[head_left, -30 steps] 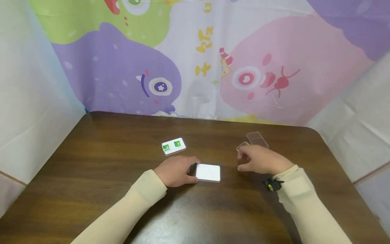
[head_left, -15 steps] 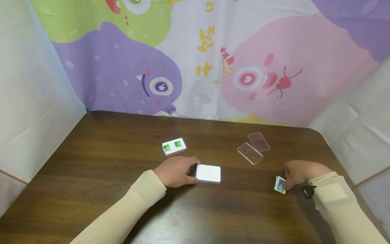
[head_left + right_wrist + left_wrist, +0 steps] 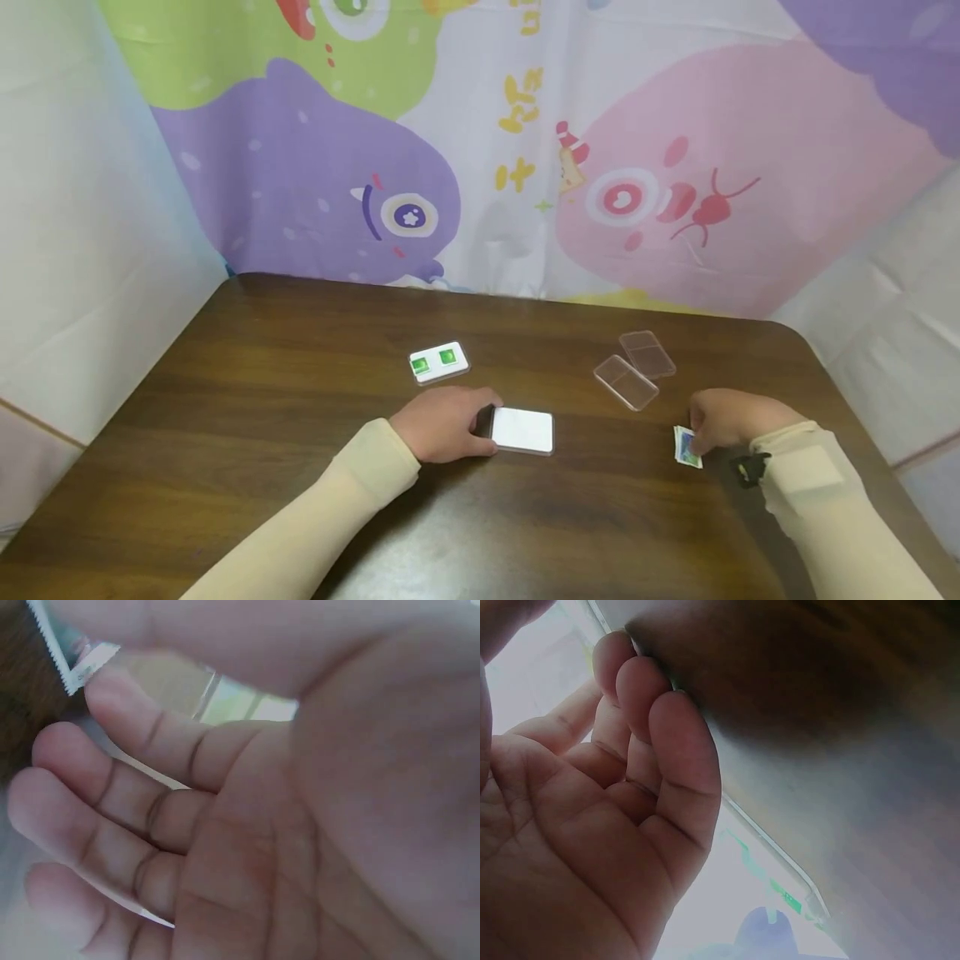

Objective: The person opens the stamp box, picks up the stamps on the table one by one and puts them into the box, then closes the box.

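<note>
In the head view my left hand point(image 3: 446, 425) grips the left end of a clear plastic case with a white card point(image 3: 522, 430) in it, thumb along the near edge and fingers at the far edge. A dark strip shows beside the card. My right hand point(image 3: 738, 417) pinches a small stack of stamps point(image 3: 686, 448) at the right of the table; the thumb covers part of them. The right wrist view shows a stamp's toothed white edge point(image 3: 54, 651) near the thumb and forefinger. Its other fingers are loosely bent.
Behind the left hand lies a second clear case point(image 3: 439, 362) with a white card and two green stamps. Two transparent covers point(image 3: 626, 383) lie partly overlapping at the back right of the brown table point(image 3: 315, 350). A cartoon-printed cloth point(image 3: 495, 250) hangs behind.
The right hand has let go of a transparent cover, moved right and nearer, and taken hold of the stamps, then shifted slightly left with them. The left hand stays on its case.
</note>
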The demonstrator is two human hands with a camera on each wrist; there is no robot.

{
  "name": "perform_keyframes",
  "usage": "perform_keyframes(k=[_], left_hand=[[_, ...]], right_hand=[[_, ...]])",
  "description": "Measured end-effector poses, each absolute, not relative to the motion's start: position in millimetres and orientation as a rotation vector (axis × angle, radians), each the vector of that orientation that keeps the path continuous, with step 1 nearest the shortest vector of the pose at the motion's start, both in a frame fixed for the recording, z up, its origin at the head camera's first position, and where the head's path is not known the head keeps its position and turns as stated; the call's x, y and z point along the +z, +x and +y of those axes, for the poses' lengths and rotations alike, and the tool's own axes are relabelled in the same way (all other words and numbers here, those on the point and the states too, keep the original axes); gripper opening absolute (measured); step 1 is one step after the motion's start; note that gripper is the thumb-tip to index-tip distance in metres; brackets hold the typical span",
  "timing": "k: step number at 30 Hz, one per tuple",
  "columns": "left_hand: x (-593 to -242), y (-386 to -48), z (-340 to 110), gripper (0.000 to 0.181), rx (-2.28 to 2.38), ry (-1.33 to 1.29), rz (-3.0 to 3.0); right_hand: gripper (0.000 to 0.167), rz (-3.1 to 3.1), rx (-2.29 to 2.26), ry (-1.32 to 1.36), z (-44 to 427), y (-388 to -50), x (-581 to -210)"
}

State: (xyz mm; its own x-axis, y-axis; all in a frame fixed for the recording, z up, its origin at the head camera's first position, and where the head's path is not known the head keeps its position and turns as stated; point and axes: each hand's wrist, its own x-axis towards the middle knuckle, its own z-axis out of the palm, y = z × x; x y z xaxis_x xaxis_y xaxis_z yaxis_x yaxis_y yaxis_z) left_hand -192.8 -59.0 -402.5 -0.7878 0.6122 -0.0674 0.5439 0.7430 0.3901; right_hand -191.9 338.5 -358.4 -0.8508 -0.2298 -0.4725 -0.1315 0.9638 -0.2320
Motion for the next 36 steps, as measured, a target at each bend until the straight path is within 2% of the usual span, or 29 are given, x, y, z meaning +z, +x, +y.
perform_keyframes(k=[4,6,11,14,25,32,36], left_hand=[[-402,-192,-59,0.052,0.527,0.920,2.750],[-402,-192,-59,0.052,0.526,0.919,2.749],[-400,-192,-59,0.052,0.535,0.911,2.747],[-400,-192,-59,0.052,0.537,0.907,2.750],[-402,-192,-60,0.053,0.514,0.898,2.759],[-402,-192,-59,0.053,0.521,0.900,2.753],[-402,-192,-59,0.053,0.521,0.906,2.751]], right_hand=[[0.046,2.586,-0.257,-0.227,338,-193,-358],[0.049,2.588,-0.258,-0.224,337,-193,-359],[0.029,2.590,-0.374,-0.257,334,-196,-363],[0.024,2.584,-0.454,-0.284,334,-198,-365],[0.029,2.604,-0.577,-0.383,335,-205,-376],[0.022,2.651,-0.540,-0.474,332,-205,-378],[0.024,2.710,-0.534,-0.550,330,-206,-378]])
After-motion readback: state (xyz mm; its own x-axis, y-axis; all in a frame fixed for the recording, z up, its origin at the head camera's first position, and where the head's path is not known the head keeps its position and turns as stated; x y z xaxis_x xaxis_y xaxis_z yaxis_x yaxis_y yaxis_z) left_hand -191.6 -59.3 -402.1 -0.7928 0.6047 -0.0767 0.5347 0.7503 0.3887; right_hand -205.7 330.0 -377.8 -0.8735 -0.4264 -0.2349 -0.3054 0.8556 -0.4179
